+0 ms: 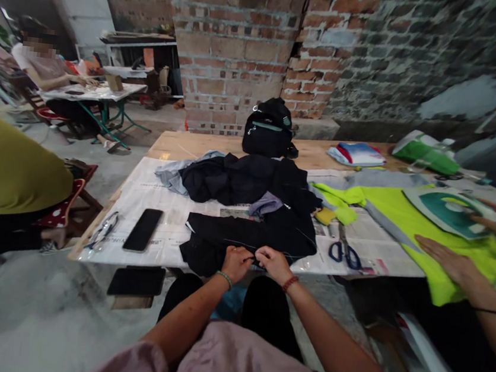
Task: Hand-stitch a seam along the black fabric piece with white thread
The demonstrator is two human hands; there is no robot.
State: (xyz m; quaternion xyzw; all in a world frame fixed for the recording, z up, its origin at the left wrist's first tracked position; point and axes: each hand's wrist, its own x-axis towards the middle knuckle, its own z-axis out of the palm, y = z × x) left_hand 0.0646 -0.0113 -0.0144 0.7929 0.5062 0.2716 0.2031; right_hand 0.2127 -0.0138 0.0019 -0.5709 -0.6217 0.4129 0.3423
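Note:
A black garment [251, 234] lies spread along the table's near edge. My left hand [238, 262] and my right hand [273, 262] meet at its front edge, fingertips pinched on the black cloth and almost touching. Whatever finer detail sits between the fingers is too small to make out. Beyond this part, the dark cloth continues into a crumpled heap [231, 175], with light grey-blue fabric [173, 174] showing at its left and a purple-grey patch [265, 203] in the middle. Blue-handled scissors [345, 254] rest to the right of the garment.
At right, a co-worker's hands press an iron [451, 212] on a neon yellow garment [389, 208]. A phone [143, 230] and glasses [104, 229] lie left on the newspaper-covered table [135, 188]. A black backpack [268, 130] stands behind. Another person sits at left on a stool [64, 204].

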